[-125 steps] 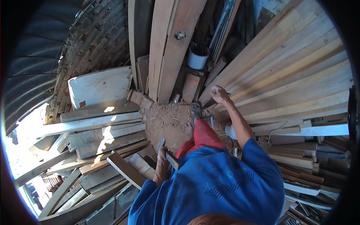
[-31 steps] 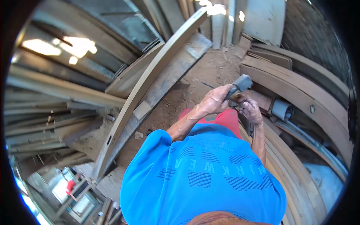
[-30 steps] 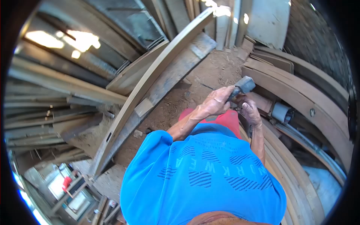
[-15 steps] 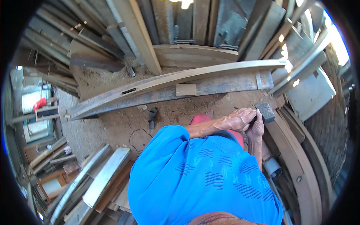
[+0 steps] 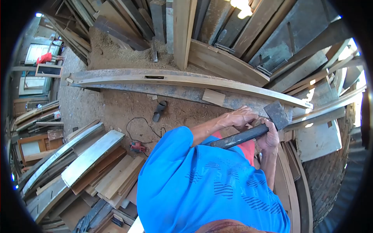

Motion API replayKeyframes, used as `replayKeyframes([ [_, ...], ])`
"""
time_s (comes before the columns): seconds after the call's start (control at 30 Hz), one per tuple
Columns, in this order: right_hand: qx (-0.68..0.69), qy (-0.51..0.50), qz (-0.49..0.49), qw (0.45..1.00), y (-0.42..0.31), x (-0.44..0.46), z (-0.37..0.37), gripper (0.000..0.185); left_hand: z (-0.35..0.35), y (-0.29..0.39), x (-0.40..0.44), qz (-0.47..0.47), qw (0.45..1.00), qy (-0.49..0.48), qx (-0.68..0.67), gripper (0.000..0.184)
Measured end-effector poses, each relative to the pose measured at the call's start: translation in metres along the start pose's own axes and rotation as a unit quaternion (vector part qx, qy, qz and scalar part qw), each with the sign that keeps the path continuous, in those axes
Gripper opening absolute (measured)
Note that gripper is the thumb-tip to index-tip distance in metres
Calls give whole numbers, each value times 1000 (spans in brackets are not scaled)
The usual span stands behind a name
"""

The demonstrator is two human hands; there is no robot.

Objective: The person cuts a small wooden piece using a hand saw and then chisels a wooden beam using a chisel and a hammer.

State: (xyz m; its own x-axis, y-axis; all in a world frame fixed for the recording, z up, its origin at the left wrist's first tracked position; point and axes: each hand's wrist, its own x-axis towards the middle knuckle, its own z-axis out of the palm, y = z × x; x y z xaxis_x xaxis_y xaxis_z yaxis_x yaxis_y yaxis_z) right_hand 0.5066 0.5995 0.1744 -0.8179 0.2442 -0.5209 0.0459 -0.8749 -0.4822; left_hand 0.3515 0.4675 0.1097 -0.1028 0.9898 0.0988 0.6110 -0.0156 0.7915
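Note:
A hammer with a dark, blocky head (image 5: 276,115) and a black handle (image 5: 241,137) lies slantwise in front of my blue shirt, head toward the upper right. My right hand (image 5: 269,136) wraps round the handle close below the head. Against its fingers rests my left hand (image 5: 244,117), fingers curled; whatever may be inside them is hidden. Just beyond the hands runs a long pale timber (image 5: 194,80) with a dark slot cut in it, lying along a weathered grey beam (image 5: 151,91). A small flat wood piece (image 5: 213,97) sits on the grey beam.
Boards (image 5: 217,23) lean upright at the back, with sawdust (image 5: 110,50) heaped below. A dark sandal (image 5: 159,111) and a red corded tool (image 5: 138,147) lie on the ground. Stacked planks (image 5: 120,178) fill the lower left. A person in red (image 5: 46,58) is far left.
The view has swung to the right. The hammer has turned, so its handle now shows across my shirt. Both hands remain close together near its head.

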Motion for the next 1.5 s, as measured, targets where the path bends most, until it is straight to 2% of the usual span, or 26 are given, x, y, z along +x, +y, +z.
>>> replayKeyframes([
  [0.07,-5,-54,35,998,-3,1,19,21,11,-16,-2,-24,995,10,-93,44],
  [0.13,-4,-109,76,991,-8,3,38,29,1,-12,-15,-77,979,75,-175,42],
  [0.17,-8,-106,52,993,-10,5,51,35,-4,-9,-26,-105,965,109,-216,41],
  [0.2,-9,-105,29,994,-12,7,68,40,-8,-8,-34,-85,966,176,-169,39],
  [0.23,-9,-106,3,994,-16,10,79,46,-20,0,-42,-142,960,183,-155,37],
  [0.27,-3,-175,68,982,-30,16,78,55,-34,10,-49,-199,951,191,-142,36],
  [0.3,-31,-186,67,980,-39,24,75,55,-42,19,-55,-255,937,200,-131,35],
  [0.37,-84,-213,56,972,-53,49,73,56,-41,12,-65,-307,910,260,-101,36],
  [0.4,-87,-154,39,983,-59,61,73,45,-40,6,-70,-331,895,287,-86,37],
  [0.5,-161,-130,-23,978,-77,104,70,31,-35,-1,-95,-339,863,372,-41,37],
  [0.53,-197,-54,-63,977,-77,102,94,23,-37,3,-102,-357,845,397,-25,36],
  [0.6,-272,-41,-112,955,-81,128,97,25,-43,9,-118,-390,808,442,6,36],
  [0.67,-342,-23,-155,926,-78,148,106,27,-45,5,-137,-432,755,493,-20,38],
  [0.73,-397,-55,-171,900,-69,172,119,26,-52,-5,-159,-477,701,530,-16,44],
  [0.9,-487,-130,-215,836,-22,210,194,24,-86,-31,-217,-480,615,625,-7,44],
  [0.97,-551,-121,-250,786,-1,211,237,26,-93,-57,-251,-502,574,647,-14,42],
  [1.03,-618,-135,-308,711,19,228,260,30,-115,-71,-281,-529,539,655,-15,41],
  [1.13,-634,-180,-181,730,40,251,297,31,-130,-104,-324,-553,491,674,-4,41],
  [1.2,-670,-186,-152,702,65,266,307,29,-135,-130,-350,-556,475,682,1,44],
  [1.23,-688,-192,-139,686,75,275,312,29,-137,-144,-363,-564,474,677,-22,44],
  [1.27,-713,-190,-70,671,82,281,315,32,-137,-156,-374,-572,472,670,-46,45],
  [1.37,-818,-168,55,548,110,309,294,38,-143,-183,-393,-575,460,666,-118,46],
  [1.5,-841,-194,67,501,136,326,235,42,-144,-212,-407,-582,439,666,-157,44],
])
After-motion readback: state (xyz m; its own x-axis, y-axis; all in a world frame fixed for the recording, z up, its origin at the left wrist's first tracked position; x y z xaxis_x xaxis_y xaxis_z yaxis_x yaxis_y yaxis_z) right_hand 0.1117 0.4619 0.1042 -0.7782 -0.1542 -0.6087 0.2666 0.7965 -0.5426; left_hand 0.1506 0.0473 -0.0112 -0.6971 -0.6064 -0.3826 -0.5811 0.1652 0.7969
